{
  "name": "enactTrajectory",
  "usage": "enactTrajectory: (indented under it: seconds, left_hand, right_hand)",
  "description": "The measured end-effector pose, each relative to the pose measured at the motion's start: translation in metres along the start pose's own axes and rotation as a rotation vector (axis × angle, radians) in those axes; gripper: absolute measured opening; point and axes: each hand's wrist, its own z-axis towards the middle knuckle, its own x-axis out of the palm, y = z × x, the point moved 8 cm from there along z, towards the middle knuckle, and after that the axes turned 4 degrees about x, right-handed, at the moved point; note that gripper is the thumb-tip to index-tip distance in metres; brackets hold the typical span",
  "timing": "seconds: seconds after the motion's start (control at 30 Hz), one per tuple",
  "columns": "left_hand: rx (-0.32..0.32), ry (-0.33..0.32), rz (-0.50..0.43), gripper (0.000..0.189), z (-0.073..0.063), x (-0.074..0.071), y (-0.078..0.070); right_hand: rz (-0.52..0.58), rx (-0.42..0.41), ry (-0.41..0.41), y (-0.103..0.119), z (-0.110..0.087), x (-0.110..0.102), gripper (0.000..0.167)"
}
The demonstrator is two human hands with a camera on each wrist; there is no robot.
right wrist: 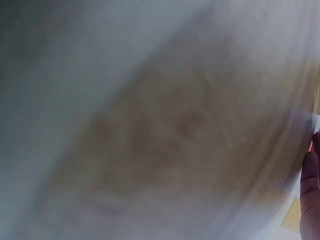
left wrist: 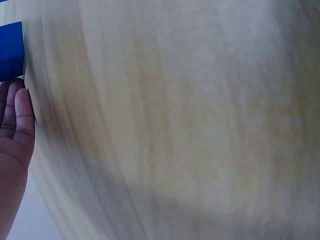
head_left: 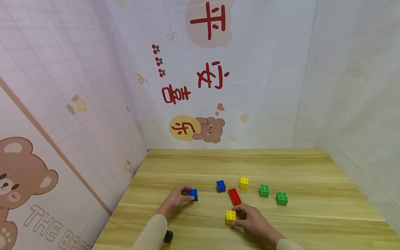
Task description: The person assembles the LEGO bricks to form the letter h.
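On the left of the group, my left hand (head_left: pixel 178 197) pinches a blue toy brick (head_left: pixel 194 194) between thumb and fingers. That brick (left wrist: pixel 11 52) also shows at the left edge of the left wrist view, just beyond the fingertips. Nearer the front, my right hand (head_left: pixel 251 219) holds a yellow toy brick (head_left: pixel 230 217) from its right side, thumb at the front and fingers at the back. A longer red brick (head_left: pixel 234 197) lies just behind the right fingers. Only the edge of the right hand (right wrist: pixel 310 185) appears in the right wrist view.
Behind the hands stand another blue brick (head_left: pixel 221 186) and another yellow brick (head_left: pixel 244 183). Two green bricks (head_left: pixel 264 190) sit to their right on the wooden table (head_left: pixel 312 225). A small dark object (head_left: pixel 168 236) lies by the left sleeve. Printed cloth (head_left: pixel 265 86) hangs behind the table.
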Motion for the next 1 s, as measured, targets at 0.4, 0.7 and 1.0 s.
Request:
enactTrajectory:
  seconds: [0.4, 0.7, 1.0]
  left_hand:
    - [0.019, 0.002, 0.043, 0.036, 0.002, 0.005, -0.008]
    - [0.04, -0.001, 0.043, 0.038, 0.007, 0.014, -0.012]
    - [0.042, -0.015, 0.07, 0.038, 0.013, 0.02, -0.018]
  right_hand:
    - [-0.103, -0.027, -0.085, 0.016, 0.017, -0.002, 0.042]
    - [-0.103, 0.011, -0.196, 0.013, 0.029, -0.013, 0.039]
    - [-0.099, 0.031, -0.247, 0.014, 0.038, -0.018, 0.042]
